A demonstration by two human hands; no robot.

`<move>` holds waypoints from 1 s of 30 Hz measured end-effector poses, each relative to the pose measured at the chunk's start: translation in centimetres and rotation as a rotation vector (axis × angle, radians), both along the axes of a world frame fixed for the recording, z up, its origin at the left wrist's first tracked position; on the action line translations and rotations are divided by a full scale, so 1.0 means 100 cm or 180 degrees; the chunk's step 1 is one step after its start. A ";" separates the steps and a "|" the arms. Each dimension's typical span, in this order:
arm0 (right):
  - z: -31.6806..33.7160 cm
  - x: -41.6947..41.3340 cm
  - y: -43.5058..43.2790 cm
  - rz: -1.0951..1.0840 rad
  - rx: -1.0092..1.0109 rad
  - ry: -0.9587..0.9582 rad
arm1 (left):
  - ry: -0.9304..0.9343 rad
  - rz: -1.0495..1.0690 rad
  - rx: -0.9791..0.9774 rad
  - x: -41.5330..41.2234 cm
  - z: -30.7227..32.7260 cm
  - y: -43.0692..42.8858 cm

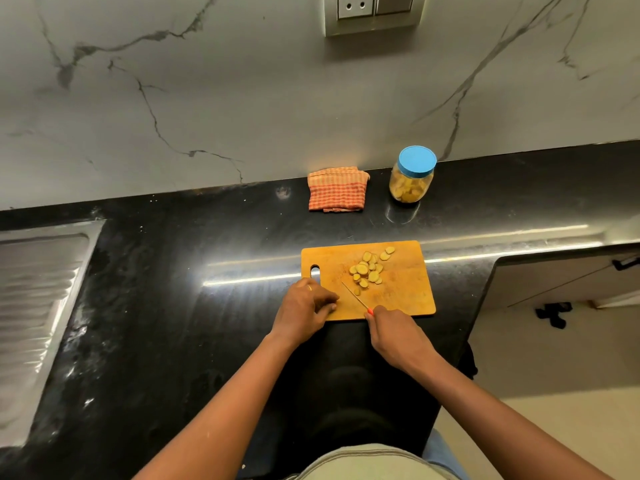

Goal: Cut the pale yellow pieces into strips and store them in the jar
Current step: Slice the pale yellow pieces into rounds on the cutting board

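Observation:
Several pale yellow round slices [369,269] lie in a loose heap on the wooden cutting board [405,292]. My right hand [393,329] grips a thin knife [355,296] by its red handle at the board's near edge, the blade pointing up-left toward the slices. My left hand [306,304] rests on the board's near left corner with fingers curled, and I cannot tell whether it holds a piece. A clear jar [412,178] with a blue lid, closed and partly filled with yellow pieces, stands behind the board by the wall.
A folded orange checked cloth [337,189] lies to the left of the jar. The steel sink drainboard [38,306] is at the far left. The black counter [207,254] ends at the right, where a cabinet and floor show.

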State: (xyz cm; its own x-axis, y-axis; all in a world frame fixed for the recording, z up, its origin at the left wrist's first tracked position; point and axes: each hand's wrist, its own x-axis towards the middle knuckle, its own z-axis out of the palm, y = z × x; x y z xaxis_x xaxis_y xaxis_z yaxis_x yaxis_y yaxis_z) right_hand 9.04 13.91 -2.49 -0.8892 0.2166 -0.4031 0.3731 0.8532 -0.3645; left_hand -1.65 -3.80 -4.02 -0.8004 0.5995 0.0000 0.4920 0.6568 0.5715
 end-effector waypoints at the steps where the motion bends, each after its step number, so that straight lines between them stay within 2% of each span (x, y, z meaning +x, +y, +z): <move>1: 0.000 0.002 0.002 -0.0029 0.0000 0.0014 | 0.0054 -0.0059 -0.0043 0.000 0.000 -0.002; 4: -0.002 0.009 0.008 -0.0065 0.0004 -0.0040 | 0.0101 -0.0063 -0.0078 0.002 0.002 -0.006; 8: -0.002 0.010 0.007 -0.0017 -0.0038 -0.0032 | -0.0261 0.0004 -0.0035 0.003 0.005 -0.008; 13: 0.001 0.003 0.001 0.0124 -0.0115 0.0036 | -0.0418 -0.0011 -0.0173 0.005 0.010 -0.010; 18: 0.000 0.000 -0.001 0.0220 -0.0138 0.0057 | -0.0358 -0.0178 -0.0554 0.003 0.016 -0.003; 30: -0.002 -0.004 0.003 0.0290 -0.0210 0.0077 | -0.0456 0.0012 -0.0538 0.007 0.021 -0.008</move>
